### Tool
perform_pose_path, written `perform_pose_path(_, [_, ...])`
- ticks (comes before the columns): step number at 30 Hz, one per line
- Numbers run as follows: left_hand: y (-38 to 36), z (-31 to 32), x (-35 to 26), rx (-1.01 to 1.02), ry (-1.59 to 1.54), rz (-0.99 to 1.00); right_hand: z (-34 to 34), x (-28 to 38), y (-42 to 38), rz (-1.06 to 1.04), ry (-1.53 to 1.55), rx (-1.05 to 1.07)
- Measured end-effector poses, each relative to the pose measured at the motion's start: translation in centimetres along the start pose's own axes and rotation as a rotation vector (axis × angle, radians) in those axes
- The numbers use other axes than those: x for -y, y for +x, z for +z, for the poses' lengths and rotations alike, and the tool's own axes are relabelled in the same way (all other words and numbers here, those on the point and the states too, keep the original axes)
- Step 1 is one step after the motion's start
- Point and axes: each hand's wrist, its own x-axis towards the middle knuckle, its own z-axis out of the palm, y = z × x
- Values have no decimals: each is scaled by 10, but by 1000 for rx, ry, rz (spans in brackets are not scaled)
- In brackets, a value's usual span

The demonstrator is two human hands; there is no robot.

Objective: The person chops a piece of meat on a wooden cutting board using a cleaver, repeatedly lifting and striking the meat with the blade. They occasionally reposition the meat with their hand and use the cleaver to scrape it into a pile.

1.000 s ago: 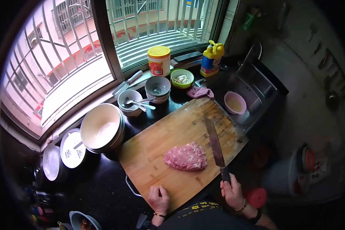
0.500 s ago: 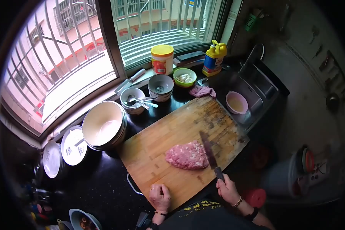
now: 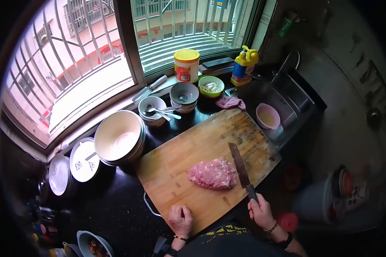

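Note:
A mound of minced meat (image 3: 212, 174) sits on the wooden cutting board (image 3: 176, 158), pressed into a rough oval. My right hand (image 3: 260, 212) is wrapped round the dark handle of a kitchen knife (image 3: 239, 166). The blade is just right of the meat, apart from it, and its tip points toward the window. My left hand (image 3: 181, 219) rests closed on the board's near left edge, fingers curled under and thumb alongside, holding nothing that I can see.
Beyond the board stand stacked large bowls (image 3: 119, 136), small bowls with spoons (image 3: 152, 107), a grey bowl (image 3: 184, 93) and a green bowl (image 3: 211, 87). A pink cloth (image 3: 230, 103) lies near the sink (image 3: 289, 112), which holds a pink bowl (image 3: 268, 116). Plates (image 3: 84, 159) lean at left.
The knife has moved slightly right, away from the meat, and more of the blade's face shows. My left hand stays in place on the board. The whole view has shifted a little.

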Motion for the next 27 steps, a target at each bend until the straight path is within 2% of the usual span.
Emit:
perform_pose_path(4, [-1, 1, 0, -4, 30, -3, 3, -6, -1, -161, -112, -83])
perform_pose_path(6, [1, 1, 2, 4, 8, 9, 5, -19, 9, 152, -82, 37])
perform_pose_path(10, [-2, -1, 1, -11, 6, 12, 1, -9, 1, 124, -47, 33])
perform_pose_path(13, [-2, 2, 1, 13, -19, -30, 4, -8, -3, -140, -146, -93])
perform_pose_path(15, [-1, 0, 1, 22, -11, -10, 6, -17, 2, -125, -159, -95])
perform_pose_path(17, [0, -1, 1, 22, -18, 2, 4, -20, 6, 149, -45, 51])
perform_pose_path(19, [0, -1, 2, 12, -23, 4, 2, -13, 3, 140, -56, 40])
perform_pose_path(22, [-1, 2, 1, 11, 9, -11, 4, 3, -6, -117, -106, -36])
perform_pose_path(25, [0, 1, 1, -3, 11, -3, 11, -18, 4, -119, -137, -36])
perform_pose_path(26, [-1, 1, 2, 4, 23, 6, 9, -19, 8, 98, -98, 43])
perform_pose_path(27, [0, 1, 3, 9, 33, 15, 8, -18, 8, 95, -96, 41])
